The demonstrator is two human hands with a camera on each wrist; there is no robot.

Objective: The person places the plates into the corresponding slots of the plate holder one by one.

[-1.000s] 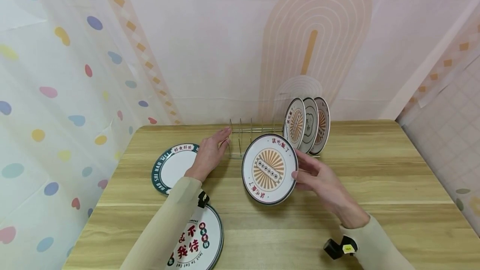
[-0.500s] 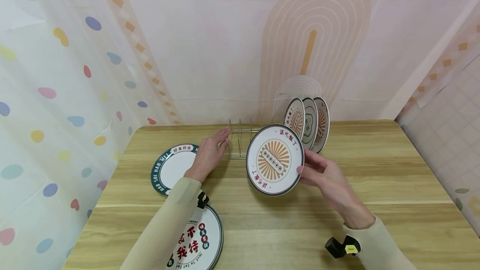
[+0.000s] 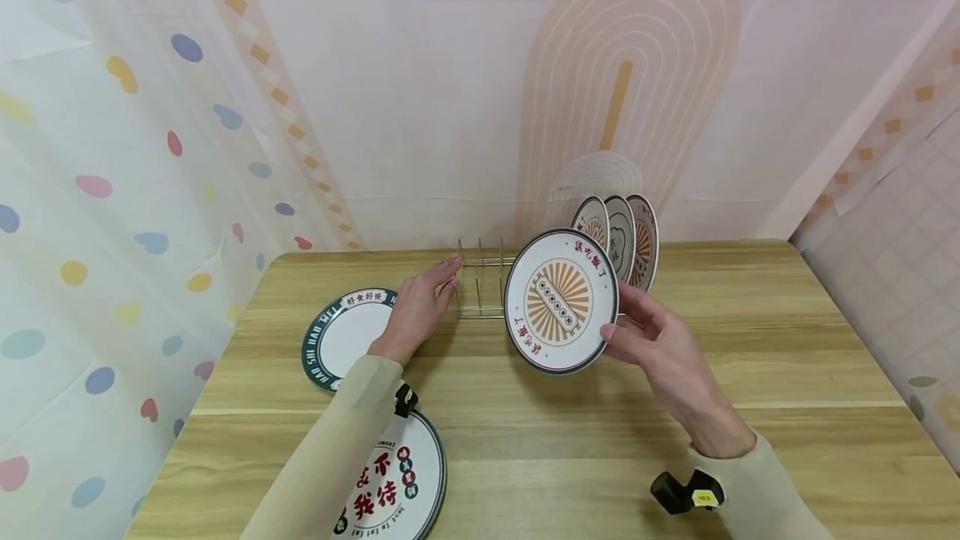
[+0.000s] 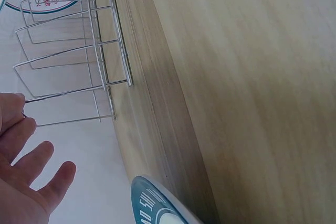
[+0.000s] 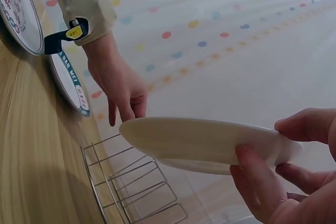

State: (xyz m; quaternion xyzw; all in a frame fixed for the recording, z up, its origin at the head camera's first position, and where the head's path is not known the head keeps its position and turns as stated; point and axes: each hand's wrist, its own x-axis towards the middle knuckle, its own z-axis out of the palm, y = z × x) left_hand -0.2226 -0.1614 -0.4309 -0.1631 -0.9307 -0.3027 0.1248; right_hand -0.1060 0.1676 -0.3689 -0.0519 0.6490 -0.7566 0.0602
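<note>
One wire rack (image 3: 481,312) stands on the wooden table (image 3: 562,473). At its left end, the left hand (image 3: 416,307) pinches an end wire between thumb and index finger; the other fingers are spread and hold nothing.

The right hand (image 3: 670,359) holds one sunburst plate (image 3: 561,301), raised and tilted in front of the rack's right half. It pinches the plate's right edge, thumb on the printed face, fingers behind against the white underside. Whether this plate touches the rack, I cannot tell.

Three upright plates (image 3: 619,236) stand side by side at the rack's right end: two show a sunburst, the middle one a different outlined motif.

One teal-rimmed plate (image 3: 352,336) lies left of the rack, partly behind the left hand. In front of the rack's left end, nearer the person, lies one red-lettered plate (image 3: 397,482), partly covered by the left sleeve (image 3: 330,457); whether more are stacked beneath, I cannot tell.
</note>
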